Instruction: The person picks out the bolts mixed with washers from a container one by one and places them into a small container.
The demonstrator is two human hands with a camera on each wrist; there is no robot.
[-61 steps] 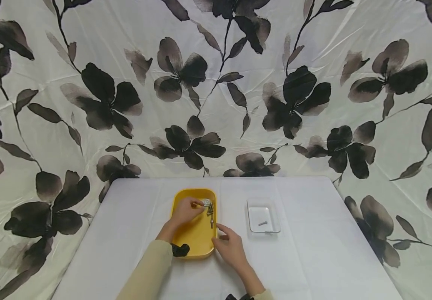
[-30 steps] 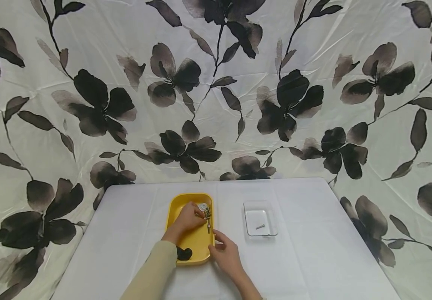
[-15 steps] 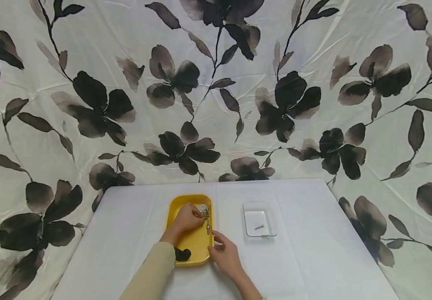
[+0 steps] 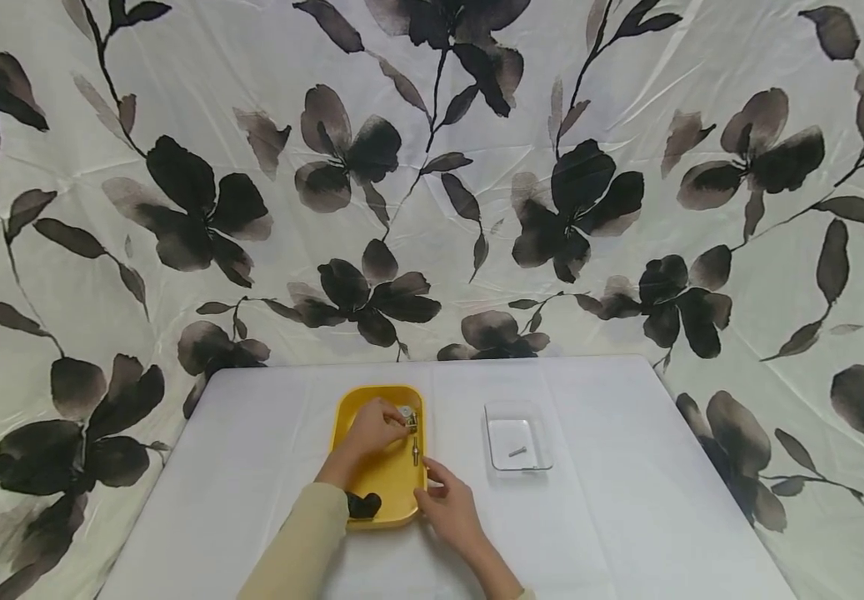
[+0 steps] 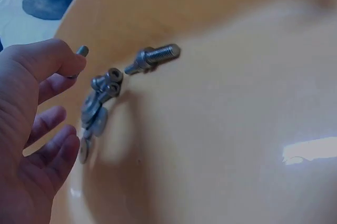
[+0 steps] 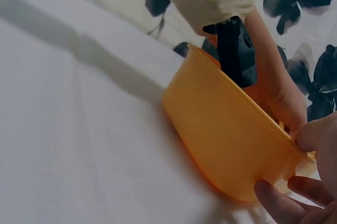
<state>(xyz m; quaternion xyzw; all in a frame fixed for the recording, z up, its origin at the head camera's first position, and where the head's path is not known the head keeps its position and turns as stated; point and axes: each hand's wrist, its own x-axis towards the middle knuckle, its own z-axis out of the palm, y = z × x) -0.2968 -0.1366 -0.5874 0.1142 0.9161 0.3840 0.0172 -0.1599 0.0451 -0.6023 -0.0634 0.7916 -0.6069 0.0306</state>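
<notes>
My left hand (image 4: 376, 427) reaches over the yellow tray (image 4: 389, 508), its thumb and forefinger pinching a small metal screw (image 5: 82, 51) whose end sticks out. The other fingers spread loosely. Just beyond them a cluster of metal fasteners (image 5: 108, 83), with round washers (image 5: 93, 112), lies along the tray's right wall. A thicker threaded bolt (image 5: 158, 55) lies beside the cluster; in the head view it is nearest my right hand. That right hand (image 4: 450, 508) touches the tray's right side, fingers relaxed at the rim and outer wall.
A clear plastic box (image 4: 493, 446) holding one screw (image 4: 517, 452) stands to the right of the tray. Both are on a white-covered table (image 4: 626, 500). A black wrist strap (image 4: 362, 505) overlaps the tray's near left corner. Floral cloth (image 4: 506, 192) hangs behind.
My left hand has shifted from the washers at the far end slightly toward the near fasteners. The right hand stays at the tray's side. The head view has shifted a little.
</notes>
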